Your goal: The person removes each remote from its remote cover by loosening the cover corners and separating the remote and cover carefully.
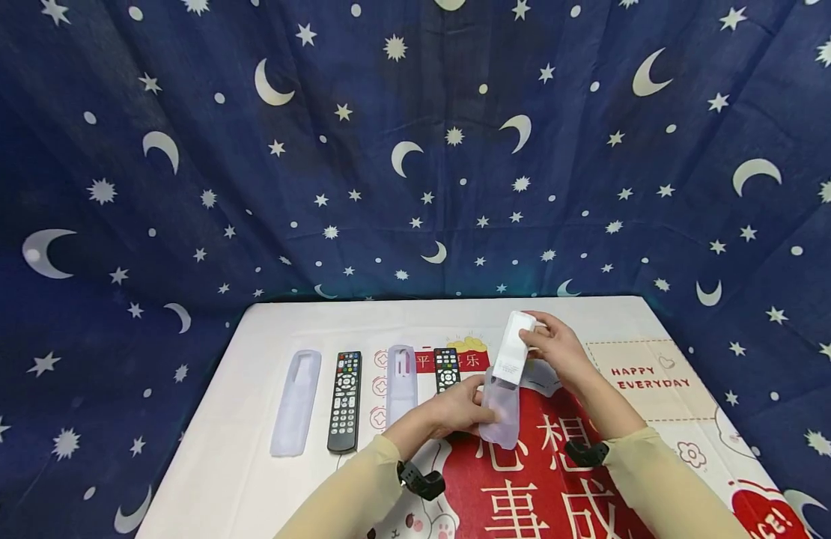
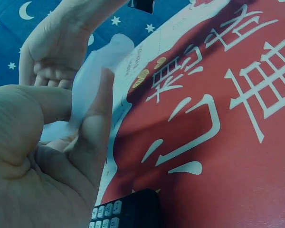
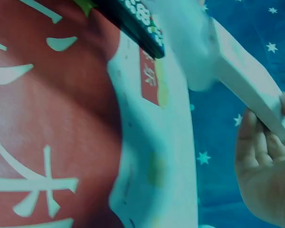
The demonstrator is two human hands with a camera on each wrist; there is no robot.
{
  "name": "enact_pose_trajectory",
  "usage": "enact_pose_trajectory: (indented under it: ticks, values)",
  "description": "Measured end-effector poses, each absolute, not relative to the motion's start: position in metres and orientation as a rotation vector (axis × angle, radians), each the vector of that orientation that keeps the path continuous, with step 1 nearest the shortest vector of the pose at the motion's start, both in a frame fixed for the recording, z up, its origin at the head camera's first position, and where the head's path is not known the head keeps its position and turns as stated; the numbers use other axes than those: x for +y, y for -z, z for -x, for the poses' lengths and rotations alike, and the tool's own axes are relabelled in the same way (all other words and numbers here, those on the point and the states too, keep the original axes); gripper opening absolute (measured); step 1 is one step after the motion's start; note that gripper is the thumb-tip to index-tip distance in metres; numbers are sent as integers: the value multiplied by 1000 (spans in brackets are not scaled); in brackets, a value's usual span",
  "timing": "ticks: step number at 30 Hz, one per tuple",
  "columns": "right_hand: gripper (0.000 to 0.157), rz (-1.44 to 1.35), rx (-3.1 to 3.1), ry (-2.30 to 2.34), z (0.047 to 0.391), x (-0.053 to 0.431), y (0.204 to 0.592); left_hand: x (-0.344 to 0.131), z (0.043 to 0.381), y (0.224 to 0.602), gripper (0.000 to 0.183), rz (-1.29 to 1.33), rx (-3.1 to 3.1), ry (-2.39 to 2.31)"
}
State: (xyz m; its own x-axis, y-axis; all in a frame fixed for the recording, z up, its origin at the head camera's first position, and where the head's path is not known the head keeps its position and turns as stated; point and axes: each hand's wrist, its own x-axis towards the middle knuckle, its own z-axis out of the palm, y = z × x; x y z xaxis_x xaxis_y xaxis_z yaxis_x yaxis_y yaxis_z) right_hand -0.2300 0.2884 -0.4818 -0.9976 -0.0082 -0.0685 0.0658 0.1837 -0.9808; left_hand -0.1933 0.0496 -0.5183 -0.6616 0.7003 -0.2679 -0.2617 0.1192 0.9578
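My left hand (image 1: 456, 408) pinches a translucent remote control cover (image 1: 501, 423) over the red part of the table. In my right hand (image 1: 557, 350) is a white remote control (image 1: 514, 346), gripped near its far end with its plain back up and small print low on it. The remote's near end overlaps the mouth of the cover and stands at a slant to it. The left wrist view shows the cover (image 2: 92, 78) between the left thumb and fingers. In the right wrist view, the white remote (image 3: 251, 78) reaches from the right fingers to the blurred cover (image 3: 192, 52).
To the left lie a translucent cover (image 1: 296, 404), a long black remote (image 1: 345, 400) and another translucent cover (image 1: 401, 382). A shorter black remote (image 1: 447, 365) is partly hidden behind the left hand. The printed white tabletop (image 1: 213, 479) ends at a starry blue curtain (image 1: 361, 224).
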Motion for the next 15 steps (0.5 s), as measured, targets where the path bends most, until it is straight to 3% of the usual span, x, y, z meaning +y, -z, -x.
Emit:
enact_pose_trajectory:
  ticks: [6,15]
  values:
    - [69,-99,2576,1939,226,312,470,55,190,521,57,-369,1667,-1672]
    - [38,96,2900,1438,207,331,489,73,208,520,55,-160,1810,-1789]
